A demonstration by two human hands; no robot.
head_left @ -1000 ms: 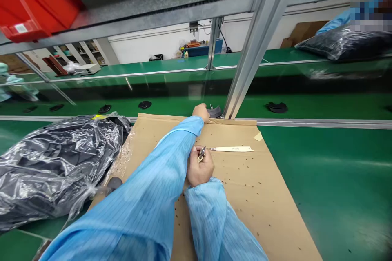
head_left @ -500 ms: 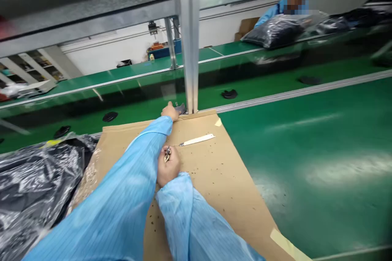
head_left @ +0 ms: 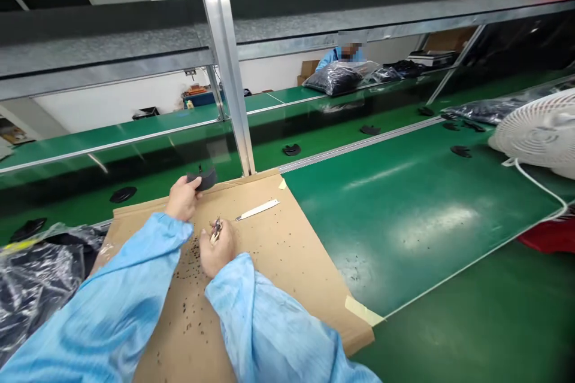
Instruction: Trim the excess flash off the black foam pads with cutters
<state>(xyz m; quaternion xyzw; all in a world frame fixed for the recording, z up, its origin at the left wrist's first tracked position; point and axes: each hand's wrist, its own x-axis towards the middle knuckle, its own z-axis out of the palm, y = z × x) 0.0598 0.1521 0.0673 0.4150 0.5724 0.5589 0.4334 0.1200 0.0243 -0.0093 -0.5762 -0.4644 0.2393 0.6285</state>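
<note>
My left hand (head_left: 182,198) grips a curved black plastic part (head_left: 204,179) between thumb and fingers, just above the far edge of the cardboard sheet (head_left: 265,245). A thin prong stands up from the part. Closer to me, my right hand (head_left: 220,248) is closed around small metal pliers (head_left: 217,230), probably nippers; their handles are mostly hidden in the palm. To the right of that hand a white slim craft knife (head_left: 258,209) lies on the cardboard. Many tiny black scraps (head_left: 191,263) are scattered below and between my hands.
Dark bags in clear plastic (head_left: 40,287) lie at the left. More black parts (head_left: 291,149) rest on the green belt beyond the metal post (head_left: 231,66). A white fan (head_left: 539,131) stands at the right. Across the belt sits a person in blue (head_left: 330,58).
My left hand has come away from beside the post with the black part, which is now lifted into clear view. The right hand keeps hold of the pliers. My view has swung right.
</note>
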